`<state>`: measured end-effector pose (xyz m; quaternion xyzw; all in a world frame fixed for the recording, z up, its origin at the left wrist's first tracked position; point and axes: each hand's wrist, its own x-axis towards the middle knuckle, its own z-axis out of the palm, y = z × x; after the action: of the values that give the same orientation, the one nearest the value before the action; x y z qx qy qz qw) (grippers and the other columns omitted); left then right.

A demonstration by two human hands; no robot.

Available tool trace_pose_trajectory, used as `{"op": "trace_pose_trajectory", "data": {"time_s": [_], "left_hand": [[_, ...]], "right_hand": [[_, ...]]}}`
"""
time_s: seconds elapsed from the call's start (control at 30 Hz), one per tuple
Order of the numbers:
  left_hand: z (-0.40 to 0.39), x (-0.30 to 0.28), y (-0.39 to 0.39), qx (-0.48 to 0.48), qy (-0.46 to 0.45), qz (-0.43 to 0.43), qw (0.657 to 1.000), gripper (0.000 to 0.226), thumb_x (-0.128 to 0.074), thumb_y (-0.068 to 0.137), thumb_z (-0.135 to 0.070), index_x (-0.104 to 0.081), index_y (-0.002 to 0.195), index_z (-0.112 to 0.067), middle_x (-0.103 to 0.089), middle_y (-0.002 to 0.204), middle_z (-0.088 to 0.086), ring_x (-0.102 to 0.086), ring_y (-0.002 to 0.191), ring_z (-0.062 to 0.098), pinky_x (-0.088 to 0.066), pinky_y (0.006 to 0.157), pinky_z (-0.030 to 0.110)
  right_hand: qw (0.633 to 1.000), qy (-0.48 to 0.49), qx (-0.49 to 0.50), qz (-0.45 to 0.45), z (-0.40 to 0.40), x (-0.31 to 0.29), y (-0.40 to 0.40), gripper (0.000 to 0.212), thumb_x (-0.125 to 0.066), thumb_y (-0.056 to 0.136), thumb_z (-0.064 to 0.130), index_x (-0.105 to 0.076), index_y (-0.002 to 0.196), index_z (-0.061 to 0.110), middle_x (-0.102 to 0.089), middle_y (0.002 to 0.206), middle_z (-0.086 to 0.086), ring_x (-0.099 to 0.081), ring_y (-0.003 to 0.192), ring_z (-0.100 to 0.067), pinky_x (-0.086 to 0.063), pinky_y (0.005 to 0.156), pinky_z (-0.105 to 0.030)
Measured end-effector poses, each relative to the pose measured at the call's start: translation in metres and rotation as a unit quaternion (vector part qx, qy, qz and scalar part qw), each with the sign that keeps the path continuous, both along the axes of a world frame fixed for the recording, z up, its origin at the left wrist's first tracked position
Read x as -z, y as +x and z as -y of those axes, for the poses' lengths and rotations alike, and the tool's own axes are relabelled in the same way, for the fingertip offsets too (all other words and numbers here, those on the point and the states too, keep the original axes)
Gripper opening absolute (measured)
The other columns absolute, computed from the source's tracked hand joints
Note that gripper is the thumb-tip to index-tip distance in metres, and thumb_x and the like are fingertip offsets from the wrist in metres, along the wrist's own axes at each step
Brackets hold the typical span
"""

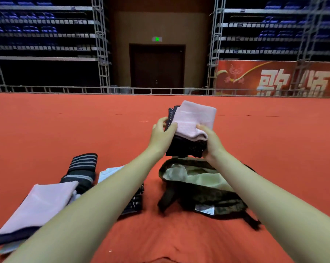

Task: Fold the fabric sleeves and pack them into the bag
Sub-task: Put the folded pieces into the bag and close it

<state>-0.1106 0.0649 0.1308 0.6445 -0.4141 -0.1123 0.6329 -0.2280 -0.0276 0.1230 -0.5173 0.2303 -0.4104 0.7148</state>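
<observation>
1. This is an indoor sports hall: rows of blue seats (23, 29) rise far beyond the hands.
2. Red floor covering (65, 126) lies under them; a red banner (274, 78) hangs ahead on the right.

A red carpet (46, 130) covers the floor out to a grey metal railing (160, 90) at the far edge. Beyond it stands a dark double door (157, 66) under a green exit sign (157, 39), flanked by tiers of blue seats (36, 25). A red banner (274, 78) with pale characters hangs far right.

Red carpet (65, 130), dark door (157, 67), blue seating (23, 29), red banner (274, 78)
</observation>
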Motion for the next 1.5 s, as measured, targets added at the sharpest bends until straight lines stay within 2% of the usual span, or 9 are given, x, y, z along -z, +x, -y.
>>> {"op": "trace_pose_trajectory", "data": {"time_s": [0.17,0.23,0.37,0.5,0.63,0.8,1.07,1.37,1.5], "left_hand": [[0.053,0.069,-0.025,0.023,0.164,0.031,0.986,0.063,-0.046,0.074,-0.035,-0.045,0.134,-0.017,-0.053,0.126,0.013,-0.051,0.117,0.03,-0.041,0.095,0.032],[0.061,0.106,-0.03,0.059,0.291,0.095,0.95,0.054,-0.043,0.088,-0.025,-0.037,0.141,-0.017,-0.048,0.133,0.019,-0.048,0.121,0.033,-0.038,0.095,0.032],[0.067,0.135,-0.024,0.025,0.298,0.155,0.942,0.047,-0.037,0.093,-0.023,-0.039,0.139,-0.018,-0.047,0.134,0.02,-0.047,0.122,0.033,-0.037,0.097,0.035],[0.065,0.131,-0.011,-0.025,0.259,0.203,0.944,0.038,-0.043,0.091,-0.023,-0.057,0.126,-0.021,-0.058,0.124,0.009,-0.051,0.116,0.027,-0.04,0.095,0.034],[0.071,0.133,0.01,-0.139,0.259,0.239,0.925,0.035,-0.049,0.09,-0.027,-0.058,0.123,-0.025,-0.055,0.125,0.01,-0.045,0.118,0.031,-0.038,0.098,0.038],[0.081,0.149,0.047,-0.072,0.34,0.186,0.919,0.04,-0.058,0.086,-0.045,-0.06,0.119,-0.023,-0.062,0.121,0.008,-0.057,0.11,0.028,-0.048,0.088,0.036],[0.093,0.103,0.04,-0.156,0.265,0.412,0.858,0.036,-0.054,0.09,-0.047,-0.064,0.079,-0.015,-0.068,0.089,0.007,-0.061,0.088,0.031,-0.034,0.059,0.03],[0.115,0.043,0.011,-0.152,0.042,0.208,0.965,0.056,-0.051,0.094,-0.039,-0.032,0.048,-0.013,-0.029,0.048,0.004,-0.03,0.053,0.024,-0.02,0.051,0.037],[0.104,0.047,0.024,-0.142,0.135,0.174,0.965,0.047,-0.046,0.095,-0.039,-0.036,0.055,-0.016,-0.034,0.052,0.004,-0.036,0.058,0.026,-0.02,0.053,0.036]], "right_hand": [[0.984,0.025,0.027,-0.177,0.055,0.087,-0.039,0.038,-0.064,0.087,0.031,-0.064,0.119,0.011,-0.066,0.085,-0.016,-0.065,0.081,-0.028,-0.056,0.074,-0.024],[0.972,-0.008,0.009,-0.234,0.055,0.117,-0.056,0.025,-0.058,0.094,0.015,-0.06,0.118,0.01,-0.064,0.079,-0.011,-0.066,0.072,-0.016,-0.049,0.059,-0.01],[0.945,-0.092,0.02,-0.313,0.051,0.127,-0.059,0.102,-0.077,0.064,0.043,-0.027,0.147,0.011,-0.054,0.135,-0.009,-0.058,0.117,-0.023,-0.048,0.096,-0.035],[0.847,-0.273,0.157,-0.428,0.056,0.103,-0.042,0.106,-0.072,0.075,0.036,-0.001,0.153,0.022,-0.028,0.147,-0.018,-0.034,0.133,-0.035,-0.035,0.106,-0.044],[0.909,-0.142,0.087,-0.382,0.065,0.101,-0.039,0.112,-0.077,0.076,0.029,0.004,0.153,0.018,-0.03,0.15,-0.016,-0.037,0.134,-0.03,-0.032,0.103,-0.033],[0.94,-0.061,0.111,-0.316,0.054,0.129,-0.039,0.115,-0.083,0.058,0.042,-0.017,0.148,0.01,-0.047,0.141,-0.007,-0.049,0.126,-0.023,-0.039,0.105,-0.036],[0.953,-0.138,0.112,-0.244,0.029,0.149,-0.044,0.029,-0.075,0.077,0.029,-0.06,0.102,0.026,-0.067,0.102,0.011,-0.063,0.093,-0.002,-0.05,0.083,-0.024],[0.929,-0.166,0.089,-0.319,0.029,0.144,-0.046,0.054,-0.068,0.068,0.042,-0.059,0.118,0.023,-0.067,0.106,0.005,-0.064,0.097,-0.013,-0.051,0.081,-0.024],[0.901,-0.084,0.105,-0.413,0.033,0.135,-0.025,0.092,-0.066,0.068,0.054,-0.031,0.145,0.02,-0.054,0.134,-0.008,-0.052,0.121,-0.028,-0.041,0.101,-0.036]]}}
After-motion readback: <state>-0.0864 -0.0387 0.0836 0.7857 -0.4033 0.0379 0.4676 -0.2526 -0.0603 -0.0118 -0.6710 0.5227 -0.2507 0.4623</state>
